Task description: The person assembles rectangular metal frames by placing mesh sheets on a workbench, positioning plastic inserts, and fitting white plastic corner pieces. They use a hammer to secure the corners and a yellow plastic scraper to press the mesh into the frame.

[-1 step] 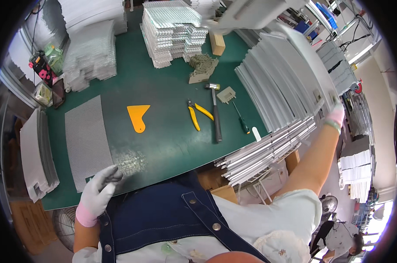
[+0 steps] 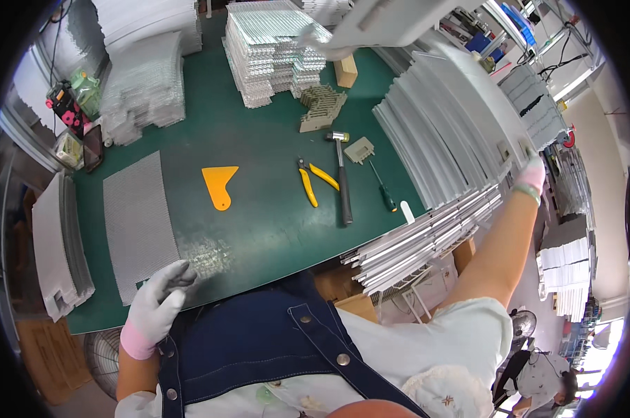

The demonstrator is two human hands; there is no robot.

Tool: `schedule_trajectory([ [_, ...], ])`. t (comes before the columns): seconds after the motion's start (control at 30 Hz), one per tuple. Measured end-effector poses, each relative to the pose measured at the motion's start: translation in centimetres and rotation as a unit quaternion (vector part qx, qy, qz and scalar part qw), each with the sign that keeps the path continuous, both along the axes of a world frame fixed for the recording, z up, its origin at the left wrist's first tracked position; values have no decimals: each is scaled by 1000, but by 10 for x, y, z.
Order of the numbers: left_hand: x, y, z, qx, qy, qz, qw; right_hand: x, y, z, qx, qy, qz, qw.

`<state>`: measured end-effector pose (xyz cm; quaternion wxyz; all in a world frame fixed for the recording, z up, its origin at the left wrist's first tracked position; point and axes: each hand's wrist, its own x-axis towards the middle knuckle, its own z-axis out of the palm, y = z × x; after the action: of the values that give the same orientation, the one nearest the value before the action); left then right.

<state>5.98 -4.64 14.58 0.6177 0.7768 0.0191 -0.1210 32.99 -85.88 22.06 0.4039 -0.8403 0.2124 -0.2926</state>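
My left hand point(image 2: 158, 303), in a white glove with a pink cuff, hovers by the table's front edge. Its fingers are loosely bent, the thumb stands apart, and nothing is in it. Beside it lies a grey finely ribbed sheet point(image 2: 139, 223). My right arm reaches far out to the right, where my gloved right hand point(image 2: 531, 175) grips the near end of a long pale panel point(image 2: 405, 24). That panel runs above a fanned stack of grey panels point(image 2: 433, 132); its far end is blurred. The right fingertips are partly hidden.
On the green table point(image 2: 266, 237) lie an orange scraper point(image 2: 219, 187), yellow-handled pliers point(image 2: 308, 188), a hammer point(image 2: 343, 181) and a screwdriver point(image 2: 383, 189). Stacked sheets point(image 2: 273, 56) stand at the back, others point(image 2: 61, 244) at left. Another person point(image 2: 545, 380) is at the lower right.
The far end of the pale panel has swung a little to the left at the back. My right hand keeps its grip on it; my left hand has barely moved.
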Motion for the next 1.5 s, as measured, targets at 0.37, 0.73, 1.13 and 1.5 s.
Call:
schedule_trajectory([
  [0.37,-11,42,-27,334,-117,30,935,-12,61,49,-521,-38,-201,829],
  [0.73,15,66,-136,562,-219,11,797,-88,582,-170,-379,-71,616,687],
  [1.13,227,208,-1,444,-263,171,839,63,718,-126,-262,-96,592,756],
  [1.5,380,248,63,497,-192,309,788,171,816,-123,-385,65,457,799],
])
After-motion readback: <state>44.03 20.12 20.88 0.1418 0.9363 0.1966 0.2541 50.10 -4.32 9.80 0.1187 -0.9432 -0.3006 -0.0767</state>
